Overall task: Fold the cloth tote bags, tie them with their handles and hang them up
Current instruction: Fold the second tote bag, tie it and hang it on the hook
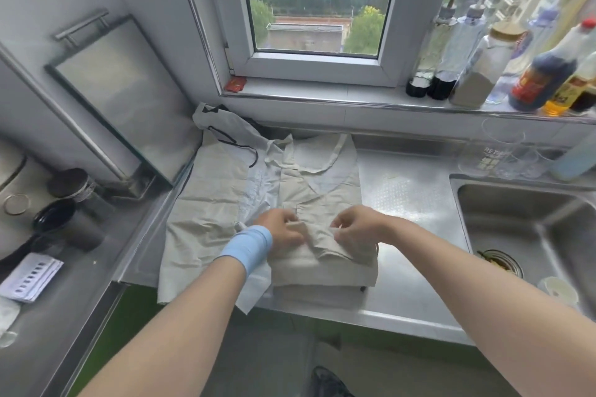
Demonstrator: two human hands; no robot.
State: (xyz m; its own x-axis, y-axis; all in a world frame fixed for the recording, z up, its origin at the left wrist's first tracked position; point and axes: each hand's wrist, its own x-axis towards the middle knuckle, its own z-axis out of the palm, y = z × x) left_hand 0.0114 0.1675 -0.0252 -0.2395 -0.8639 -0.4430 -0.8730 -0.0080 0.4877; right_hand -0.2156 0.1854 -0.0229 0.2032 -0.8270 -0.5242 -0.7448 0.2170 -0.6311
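A beige cloth tote bag [322, 190] lies on the steel counter [406, 203], its near end folded into a thick wad [325, 267]. Its loop handle [335, 155] lies at the far end. My left hand [282, 229], a blue band on its wrist, pinches the fold's left edge. My right hand [354, 226] pinches the same fold on the right. More pale bags [206, 213] lie spread beneath and to the left, one with thin black handles [235, 142].
A steel sink [529, 229] is to the right, with clear glasses [496, 155] behind it. Bottles and jars [516, 64] line the windowsill. A metal tray [119, 97] leans on the left wall above jars and a black pan [51, 219].
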